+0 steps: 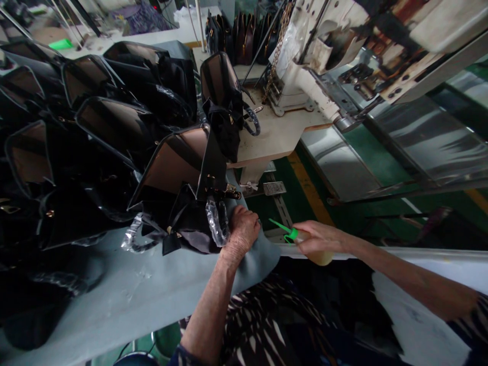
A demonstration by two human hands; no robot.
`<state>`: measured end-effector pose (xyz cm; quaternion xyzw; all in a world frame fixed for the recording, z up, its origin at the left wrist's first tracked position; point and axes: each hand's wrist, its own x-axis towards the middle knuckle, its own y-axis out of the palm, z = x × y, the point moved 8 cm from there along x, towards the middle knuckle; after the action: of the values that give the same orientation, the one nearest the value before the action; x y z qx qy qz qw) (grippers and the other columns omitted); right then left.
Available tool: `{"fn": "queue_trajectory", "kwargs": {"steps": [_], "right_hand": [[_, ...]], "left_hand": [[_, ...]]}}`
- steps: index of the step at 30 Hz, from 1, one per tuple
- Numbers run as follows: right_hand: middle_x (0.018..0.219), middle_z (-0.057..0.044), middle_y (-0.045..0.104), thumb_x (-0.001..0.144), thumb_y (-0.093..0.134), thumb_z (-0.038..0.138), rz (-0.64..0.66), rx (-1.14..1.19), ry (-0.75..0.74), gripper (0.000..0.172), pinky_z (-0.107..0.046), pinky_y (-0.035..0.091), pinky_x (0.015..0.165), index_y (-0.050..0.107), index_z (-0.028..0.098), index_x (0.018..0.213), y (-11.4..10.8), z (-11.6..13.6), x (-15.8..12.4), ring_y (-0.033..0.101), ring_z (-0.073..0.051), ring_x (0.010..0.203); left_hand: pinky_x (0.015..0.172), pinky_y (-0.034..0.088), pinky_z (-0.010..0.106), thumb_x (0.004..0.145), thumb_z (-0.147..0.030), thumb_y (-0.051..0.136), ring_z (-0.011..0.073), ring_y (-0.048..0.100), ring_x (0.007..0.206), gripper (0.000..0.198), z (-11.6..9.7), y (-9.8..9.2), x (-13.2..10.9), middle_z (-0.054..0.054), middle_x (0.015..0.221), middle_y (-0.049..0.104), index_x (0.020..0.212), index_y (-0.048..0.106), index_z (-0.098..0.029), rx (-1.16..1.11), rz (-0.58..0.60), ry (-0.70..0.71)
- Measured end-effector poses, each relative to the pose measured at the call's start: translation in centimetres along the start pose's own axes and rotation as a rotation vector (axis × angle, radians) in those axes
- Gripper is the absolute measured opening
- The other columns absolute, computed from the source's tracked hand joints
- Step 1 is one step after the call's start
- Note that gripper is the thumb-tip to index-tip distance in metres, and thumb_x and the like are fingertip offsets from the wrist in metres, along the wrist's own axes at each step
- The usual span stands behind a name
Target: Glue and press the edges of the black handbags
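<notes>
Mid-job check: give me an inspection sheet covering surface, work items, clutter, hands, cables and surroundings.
Surface: blue-grey sheet, a few faint pale marks.
Work items: nearest black bag, flap raised, handles in clear film; bottle with green nozzle.
Clutter: more black bags crowded at left, several flaps up.
Hands: left hand beside the nearest bag's film-wrapped handle, grip unclear; right hand closed round the bottle, nozzle pointing toward the left hand.
Cables: none identifiable for certain.
Surroundings: sewing machine beyond; background blurred.
</notes>
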<state>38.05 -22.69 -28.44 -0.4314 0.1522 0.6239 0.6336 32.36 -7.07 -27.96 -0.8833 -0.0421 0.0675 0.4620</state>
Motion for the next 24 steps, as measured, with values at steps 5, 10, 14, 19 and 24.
{"fn": "queue_trajectory", "kwargs": {"steps": [5, 10, 14, 19, 24], "right_hand": [[0.067, 0.003, 0.052, 0.068, 0.059, 0.032, -0.057, -0.031, 0.007, 0.016, -0.021, 0.029, 0.050, 0.053, 0.019, 0.075, -1.2, -0.5, -1.9, 0.050, -0.012, 0.061], [0.064, 0.004, 0.052, 0.066, 0.060, 0.031, -0.099, -0.104, -0.016, 0.015, -0.021, 0.027, 0.049, 0.053, 0.020, 0.072, -0.8, -0.4, -0.6, 0.049, -0.012, 0.059], [0.059, 0.004, 0.050, 0.065, 0.058, 0.024, -0.175, -0.183, -0.028, 0.011, -0.023, 0.025, 0.051, 0.052, 0.021, 0.072, -0.9, -0.1, -0.2, 0.046, -0.012, 0.056], [0.056, 0.005, 0.047, 0.065, 0.054, 0.021, -0.225, -0.223, -0.027, 0.008, -0.023, 0.025, 0.052, 0.049, 0.021, 0.070, -1.4, 0.5, -1.1, 0.045, -0.012, 0.054], [0.062, 0.005, 0.050, 0.071, 0.056, 0.032, -0.268, -0.208, -0.013, 0.013, -0.023, 0.030, 0.054, 0.049, 0.021, 0.073, -2.8, 1.1, -3.4, 0.048, -0.012, 0.059]], "left_hand": [[0.088, 0.036, 0.038, 0.079, -0.013, 0.050, 0.0195, 0.054, 0.076, 0.015, -0.3, -0.1, -0.2, 0.004, 0.075, 0.066, 0.071, 0.062, -0.019, 0.017, -0.040, 0.017], [0.089, 0.035, 0.035, 0.082, -0.015, 0.050, 0.0174, 0.054, 0.078, 0.014, -0.4, -0.5, -0.4, 0.001, 0.079, 0.067, 0.077, 0.062, -0.020, 0.017, -0.074, 0.033], [0.089, 0.036, 0.034, 0.083, -0.017, 0.050, 0.0167, 0.054, 0.078, 0.014, -0.4, -0.7, -0.4, 0.001, 0.080, 0.068, 0.079, 0.062, -0.020, 0.016, -0.081, 0.043], [0.091, 0.035, 0.036, 0.082, -0.016, 0.050, 0.0183, 0.053, 0.079, 0.014, -0.5, -0.3, -0.5, 0.002, 0.079, 0.066, 0.077, 0.061, -0.021, 0.043, -0.065, 0.053], [0.091, 0.034, 0.040, 0.077, -0.013, 0.053, 0.0217, 0.052, 0.078, 0.012, -0.5, 0.2, -0.5, 0.005, 0.073, 0.063, 0.069, 0.059, -0.019, 0.080, -0.052, 0.064]]}}
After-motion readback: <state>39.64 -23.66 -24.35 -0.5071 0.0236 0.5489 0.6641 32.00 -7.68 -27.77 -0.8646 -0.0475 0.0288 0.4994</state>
